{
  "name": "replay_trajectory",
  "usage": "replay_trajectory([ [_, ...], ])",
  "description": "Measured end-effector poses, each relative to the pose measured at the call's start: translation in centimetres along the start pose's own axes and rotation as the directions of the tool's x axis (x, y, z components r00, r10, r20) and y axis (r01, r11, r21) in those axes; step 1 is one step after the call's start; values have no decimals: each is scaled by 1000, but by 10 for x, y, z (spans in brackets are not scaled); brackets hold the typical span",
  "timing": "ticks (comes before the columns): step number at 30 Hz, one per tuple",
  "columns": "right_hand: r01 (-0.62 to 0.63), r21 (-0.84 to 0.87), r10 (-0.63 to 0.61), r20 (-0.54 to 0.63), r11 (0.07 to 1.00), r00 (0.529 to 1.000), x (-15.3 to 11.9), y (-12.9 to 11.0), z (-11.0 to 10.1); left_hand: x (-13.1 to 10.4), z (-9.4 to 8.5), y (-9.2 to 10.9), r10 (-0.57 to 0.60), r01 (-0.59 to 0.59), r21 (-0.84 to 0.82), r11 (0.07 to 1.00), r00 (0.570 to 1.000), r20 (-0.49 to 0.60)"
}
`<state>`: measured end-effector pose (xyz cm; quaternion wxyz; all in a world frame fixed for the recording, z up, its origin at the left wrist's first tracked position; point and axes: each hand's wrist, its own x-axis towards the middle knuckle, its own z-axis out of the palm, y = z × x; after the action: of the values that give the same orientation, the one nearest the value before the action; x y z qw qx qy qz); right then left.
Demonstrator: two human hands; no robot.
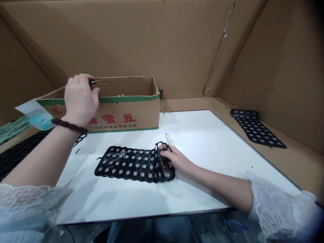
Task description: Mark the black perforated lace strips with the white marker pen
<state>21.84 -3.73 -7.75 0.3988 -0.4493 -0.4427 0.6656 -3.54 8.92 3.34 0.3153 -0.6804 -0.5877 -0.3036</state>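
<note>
My left hand [80, 98] is raised over the front rim of a cardboard box [146, 113]. Its fingers are curled, with a small dark piece [92, 82] showing between thumb and fingers; what kind of thing it is does not show. On the white board lies a black rubbery sheet [126, 164] with rows of round holes. My right hand [177, 161] pinches the sheet's right end, which is lifted and folded back over itself. Just behind that hand is a pale, thin pen-like tool [169, 139], partly hidden.
A second black holed sheet [258, 130] lies at the right on cardboard. The white board [197, 135] spans the middle. At the left are a dark pile [22, 148], a green-white bundle [15, 128] and a plastic bag [37, 114]. Cardboard walls [126, 37] enclose the back and sides.
</note>
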Motion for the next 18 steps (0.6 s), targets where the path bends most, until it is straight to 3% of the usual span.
replay_trajectory([
  [3, -17, -43, 17, 20, 999, 1000, 0, -1, -1, 2, -3, 5, 20, -23, 101, 995, 999, 30],
  [5, -20, -51, 21, 23, 998, 1000, -1, 0, -2, -18, -13, 27, 122, -122, 39, 992, 992, -17],
  [7, 0, -53, 1, 17, 999, 1000, -1, 1, -2, -49, -26, 54, 259, -248, -101, 963, 960, 109],
  [8, 22, -53, -21, 16, 998, 1000, -1, 2, -2, -65, -31, 67, 340, -290, -212, 933, 903, 261],
  [9, 51, -55, -50, 17, 997, 999, -2, 2, -2, -80, -36, 78, 445, -318, -342, 884, 794, 415],
  [10, 85, -61, -83, 27, 995, 996, -2, 2, -1, -93, -39, 87, 529, -312, -454, 835, 683, 503],
  [12, 150, -81, -144, 74, 985, 987, -3, 2, -1, -111, -42, 98, 608, -251, -587, 770, 569, 554],
  [18, 221, -164, -186, 204, 961, 961, -6, 0, -1, -117, -39, 100, 635, -137, -687, 713, 540, 552],
])
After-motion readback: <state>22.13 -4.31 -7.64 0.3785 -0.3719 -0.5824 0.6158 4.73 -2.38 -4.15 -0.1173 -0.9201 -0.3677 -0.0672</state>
